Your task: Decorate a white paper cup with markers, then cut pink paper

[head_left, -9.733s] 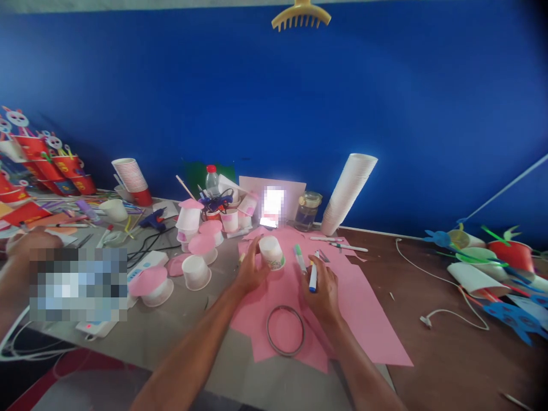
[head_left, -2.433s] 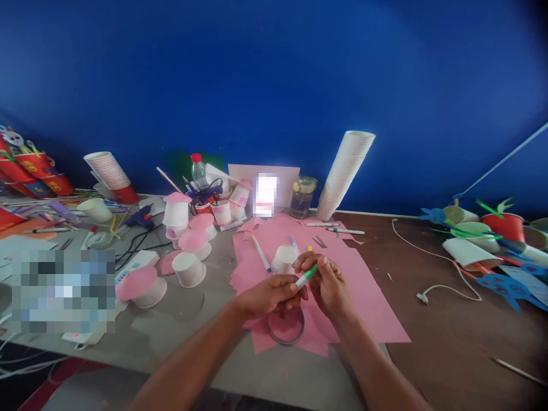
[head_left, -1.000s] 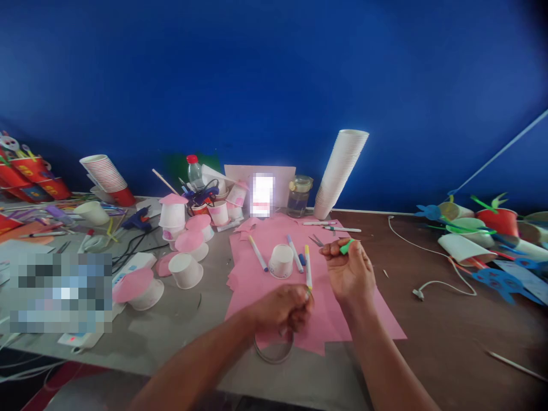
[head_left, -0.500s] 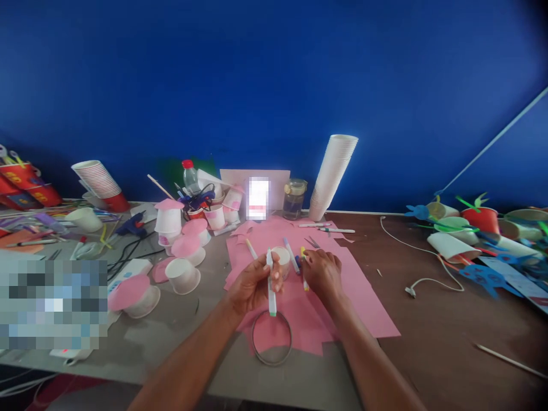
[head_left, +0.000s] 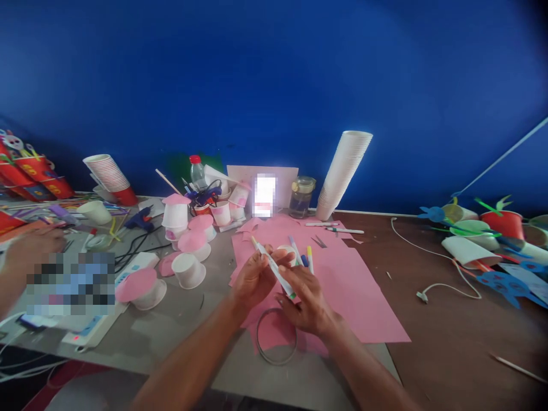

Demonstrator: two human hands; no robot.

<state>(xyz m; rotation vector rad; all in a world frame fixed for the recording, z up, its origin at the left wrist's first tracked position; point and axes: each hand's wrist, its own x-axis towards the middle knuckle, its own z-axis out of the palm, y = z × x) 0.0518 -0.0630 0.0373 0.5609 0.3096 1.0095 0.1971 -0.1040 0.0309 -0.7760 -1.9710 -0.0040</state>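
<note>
A white marker [head_left: 279, 273] with a green end slants between my two hands above pink paper [head_left: 355, 297]. My left hand [head_left: 253, 278] is closed on its upper part, thumb along the barrel. Around the lower part, near the green end, the fingers of my right hand [head_left: 306, 297] are closed. Just behind the hands shows part of a white paper cup [head_left: 287, 251], mostly hidden. Beside it lie a marker with a yellow end [head_left: 310, 260] and a blue-ended marker [head_left: 296, 249]. A grey ring [head_left: 277, 363] rests below my hands, partly over the paper's edge.
To the left stand white cups with pink paper tops [head_left: 137, 285], a power strip [head_left: 92, 328] and a glue gun [head_left: 139, 220]. Another person's hand [head_left: 32, 251] is at far left. A tall cup stack [head_left: 345, 174], a jar [head_left: 302, 197] and scissors [head_left: 319, 242] are behind; a white cable [head_left: 449, 288] lies right.
My right hand has left the yellow-ended marker and come left onto the green-ended marker. That marker now tilts more. Another person's hand has appeared at the far left. The view has shifted slightly.
</note>
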